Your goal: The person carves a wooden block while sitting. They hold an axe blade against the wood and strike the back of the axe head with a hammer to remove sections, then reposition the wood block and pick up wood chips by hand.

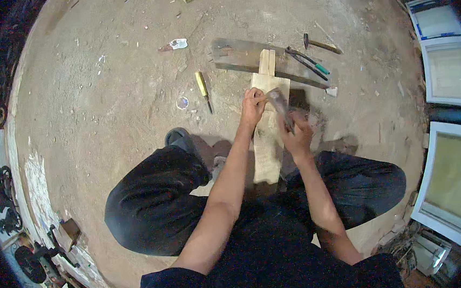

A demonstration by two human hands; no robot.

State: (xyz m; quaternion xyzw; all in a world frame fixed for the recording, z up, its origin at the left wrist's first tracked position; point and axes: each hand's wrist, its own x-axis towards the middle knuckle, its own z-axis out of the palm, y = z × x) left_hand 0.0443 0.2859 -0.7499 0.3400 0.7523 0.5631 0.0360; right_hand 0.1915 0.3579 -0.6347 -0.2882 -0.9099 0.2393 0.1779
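A pale wooden board (pixel 268 146) with a narrow tongue (pixel 267 62) at its far end lies lengthwise between my legs. My left hand (pixel 252 108) is closed at the board's left edge, its fingertips pinching something thin that I cannot make out. In my right hand (pixel 297 133) is a tool with a grey metal head (pixel 278 99), smeared by motion, its head over the board close to my left fingers. The tongue end of the board rests on a weathered grey plank (pixel 237 54) lying crosswise.
Green-handled pincers (pixel 311 64) and a hammer (pixel 321 43) lie at the far right. A yellow-handled chisel (pixel 202 89) is on the dirt floor to the left, near a clear round disc (pixel 183 103). White-framed panels (pixel 449 175) stand along the right side.
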